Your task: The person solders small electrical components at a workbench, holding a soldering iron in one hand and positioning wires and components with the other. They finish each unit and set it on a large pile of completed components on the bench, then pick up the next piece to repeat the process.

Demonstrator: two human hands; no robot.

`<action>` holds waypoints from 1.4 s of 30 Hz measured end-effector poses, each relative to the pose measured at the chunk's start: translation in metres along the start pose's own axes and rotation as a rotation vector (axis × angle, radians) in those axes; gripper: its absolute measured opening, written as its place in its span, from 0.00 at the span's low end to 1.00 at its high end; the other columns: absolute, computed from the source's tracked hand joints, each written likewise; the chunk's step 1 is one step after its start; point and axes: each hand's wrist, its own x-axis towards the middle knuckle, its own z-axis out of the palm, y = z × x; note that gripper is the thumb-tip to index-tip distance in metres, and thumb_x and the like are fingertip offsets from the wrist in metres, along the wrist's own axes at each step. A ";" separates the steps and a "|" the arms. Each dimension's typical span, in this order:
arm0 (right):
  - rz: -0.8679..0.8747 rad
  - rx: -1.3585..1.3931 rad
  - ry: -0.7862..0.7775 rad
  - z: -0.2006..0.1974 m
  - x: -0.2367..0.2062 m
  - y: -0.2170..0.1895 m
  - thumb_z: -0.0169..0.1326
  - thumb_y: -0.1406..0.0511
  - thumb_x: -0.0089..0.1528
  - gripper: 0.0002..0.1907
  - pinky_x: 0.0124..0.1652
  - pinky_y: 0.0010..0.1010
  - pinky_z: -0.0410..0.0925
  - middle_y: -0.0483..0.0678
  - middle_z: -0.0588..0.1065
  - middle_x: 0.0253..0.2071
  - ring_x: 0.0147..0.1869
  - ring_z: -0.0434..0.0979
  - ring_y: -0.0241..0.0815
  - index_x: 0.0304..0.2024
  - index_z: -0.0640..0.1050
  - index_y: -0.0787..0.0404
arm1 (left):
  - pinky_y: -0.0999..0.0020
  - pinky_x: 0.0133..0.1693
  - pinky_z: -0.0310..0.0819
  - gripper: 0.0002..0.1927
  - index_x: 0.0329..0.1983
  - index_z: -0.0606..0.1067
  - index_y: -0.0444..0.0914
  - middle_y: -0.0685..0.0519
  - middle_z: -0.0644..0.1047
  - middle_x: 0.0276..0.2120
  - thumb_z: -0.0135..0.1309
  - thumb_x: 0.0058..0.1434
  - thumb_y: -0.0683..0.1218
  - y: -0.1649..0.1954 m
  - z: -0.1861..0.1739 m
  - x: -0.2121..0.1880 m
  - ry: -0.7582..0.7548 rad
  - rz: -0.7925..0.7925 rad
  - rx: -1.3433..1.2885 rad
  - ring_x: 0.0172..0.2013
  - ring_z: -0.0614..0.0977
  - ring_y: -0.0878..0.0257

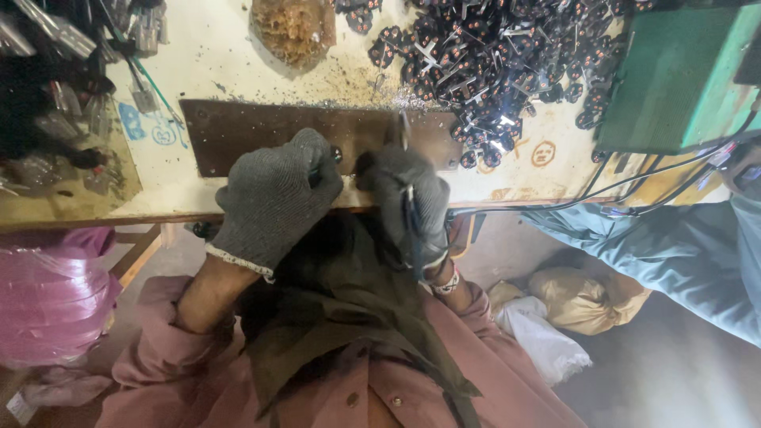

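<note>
Where the workbench [238, 55] meets its front edge, I see both gloved hands set close together over a dark brown metal plate [238, 131] fixed flat to the pale top. The left hand [273, 198], in a grey knit glove, is curled shut around a dark handle-like tool [326, 162]; only a short end of it shows past the fingers, just beside a small round knob on the plate. The right hand [408, 202], in a darker worn glove, is closed as well, pinching a thin bright metal piece [404, 131] that stands up from the fingers against the plate's right part. The two hands are near each other but not touching.

Along the plate's far edge lies a line of fine metal shavings [349, 99]. Beyond it, on the right half of the bench, I see a large heap of small dark flat parts [491, 63] with bright tabs, some of them spilling up to the plate's right end. A brownish tangled lump [293, 28] lies at the far edge. A green machine housing [682, 75] stands at the right, with black cables [634, 182] running from it along the bench front. A second person's light blue sleeve [682, 254] reaches in at the right. A pink bag [47, 293] sits at the lower left below the bench.
</note>
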 end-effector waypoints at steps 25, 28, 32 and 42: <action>0.177 -0.396 -0.114 0.018 -0.004 -0.010 0.67 0.65 0.55 0.08 0.40 0.38 0.72 0.48 0.80 0.35 0.39 0.81 0.49 0.37 0.83 0.57 | 0.57 0.31 0.74 0.12 0.40 0.72 0.35 0.44 0.78 0.29 0.60 0.68 0.48 0.017 -0.005 -0.011 -0.076 -0.297 -0.290 0.29 0.83 0.50; 0.076 -0.481 -0.132 0.014 0.007 -0.014 0.67 0.65 0.56 0.08 0.39 0.39 0.72 0.48 0.81 0.36 0.39 0.81 0.50 0.38 0.84 0.55 | 0.63 0.41 0.78 0.11 0.51 0.74 0.34 0.43 0.79 0.43 0.56 0.67 0.42 0.006 -0.017 -0.016 -0.151 -0.139 -0.584 0.39 0.84 0.53; -0.286 -0.500 -0.332 0.001 0.022 -0.023 0.67 0.66 0.57 0.15 0.42 0.39 0.73 0.50 0.82 0.44 0.46 0.83 0.51 0.47 0.83 0.59 | 0.63 0.45 0.78 0.08 0.48 0.76 0.33 0.45 0.80 0.44 0.57 0.66 0.38 -0.010 -0.022 -0.018 -0.236 -0.082 -0.558 0.43 0.84 0.53; 0.494 0.385 0.079 0.021 -0.007 0.001 0.63 0.73 0.58 0.13 0.44 0.30 0.76 0.47 0.79 0.44 0.46 0.81 0.38 0.45 0.79 0.63 | 0.67 0.43 0.78 0.08 0.46 0.78 0.33 0.45 0.80 0.42 0.60 0.64 0.38 -0.001 -0.006 -0.038 -0.021 -0.044 -0.544 0.41 0.85 0.55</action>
